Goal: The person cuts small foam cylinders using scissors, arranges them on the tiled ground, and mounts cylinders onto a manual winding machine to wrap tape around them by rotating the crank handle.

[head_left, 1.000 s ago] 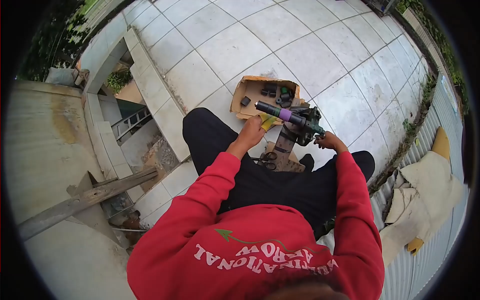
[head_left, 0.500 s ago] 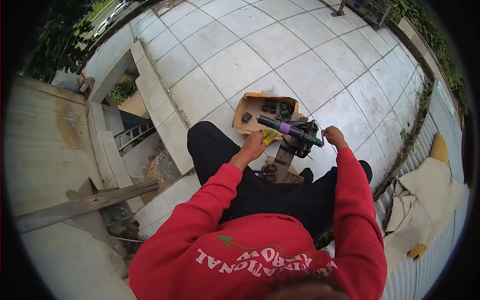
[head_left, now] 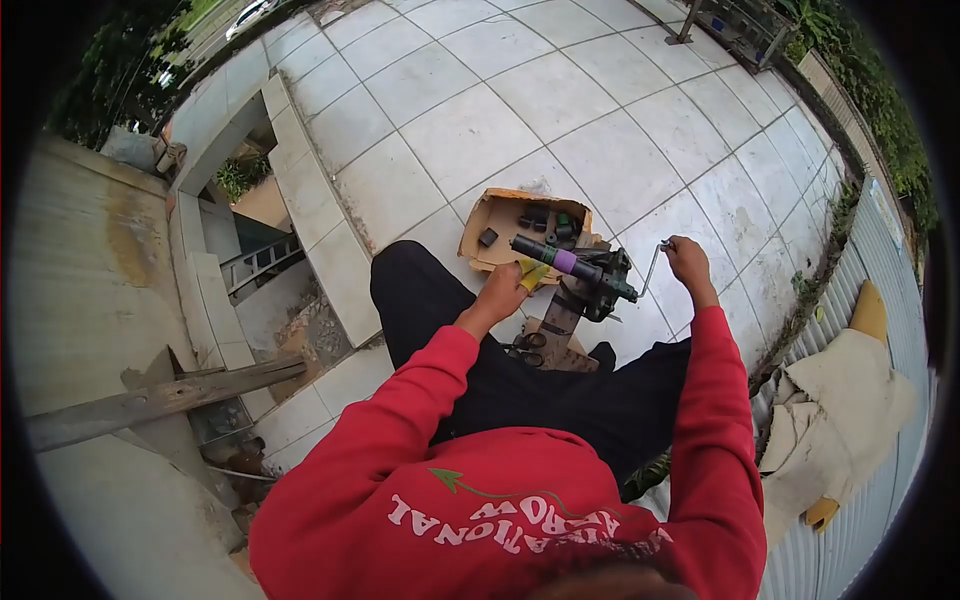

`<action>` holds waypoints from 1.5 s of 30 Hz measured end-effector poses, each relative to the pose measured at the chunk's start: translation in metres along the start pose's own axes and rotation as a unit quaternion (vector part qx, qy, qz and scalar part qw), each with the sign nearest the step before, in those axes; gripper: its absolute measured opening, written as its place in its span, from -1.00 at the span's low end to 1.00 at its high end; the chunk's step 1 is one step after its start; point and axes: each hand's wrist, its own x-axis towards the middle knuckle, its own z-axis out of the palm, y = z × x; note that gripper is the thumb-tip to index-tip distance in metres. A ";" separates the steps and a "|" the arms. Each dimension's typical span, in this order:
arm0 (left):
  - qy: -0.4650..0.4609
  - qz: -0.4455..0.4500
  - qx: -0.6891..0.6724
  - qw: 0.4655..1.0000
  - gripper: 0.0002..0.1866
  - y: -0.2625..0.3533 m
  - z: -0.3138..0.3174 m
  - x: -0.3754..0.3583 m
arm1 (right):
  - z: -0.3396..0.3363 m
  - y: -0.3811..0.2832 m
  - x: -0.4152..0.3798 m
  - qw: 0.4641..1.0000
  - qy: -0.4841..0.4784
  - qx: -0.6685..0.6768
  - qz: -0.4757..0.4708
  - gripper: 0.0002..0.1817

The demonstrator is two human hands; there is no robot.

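A dark hand-cranked device (head_left: 610,285) stands in front of my knees. From it a black cylinder with a purple band (head_left: 564,261) sticks out to the left. Closed around the end of a metal crank handle (head_left: 653,268), my right hand (head_left: 688,262) is at the device's right side. My left hand (head_left: 502,293) is just below the cylinder, its fingers closed on a yellow piece of material (head_left: 533,275) that reaches up against the cylinder. Below the device are a brown board (head_left: 563,318) and dark-handled scissors (head_left: 531,347).
Behind the device, an open cardboard box (head_left: 476,228) holds several small black parts (head_left: 488,238). Pale floor tiles (head_left: 470,130) spread ahead. A wooden beam (head_left: 165,405) and a low wall opening are at left; beige cloth (head_left: 840,400) lies on corrugated sheeting at right.
My right hand has moved up and to the right with the crank handle, whose arm now slants out from the device. My left hand stays near the cylinder.
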 end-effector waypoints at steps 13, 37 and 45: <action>0.055 0.057 0.064 0.995 -0.65 -0.001 -0.003 0.001 | -0.109 -0.068 -0.083 1.000 0.025 -0.015 -0.009 -0.82; 0.066 -0.002 0.093 0.994 -0.79 -0.027 0.007 0.009 | 0.039 -0.066 -0.212 0.940 -0.335 0.050 -0.050 -0.65; 0.067 -0.004 0.082 0.994 -0.78 -0.033 0.011 0.012 | 0.107 -0.027 -0.156 0.910 -0.402 0.084 -0.057 -0.58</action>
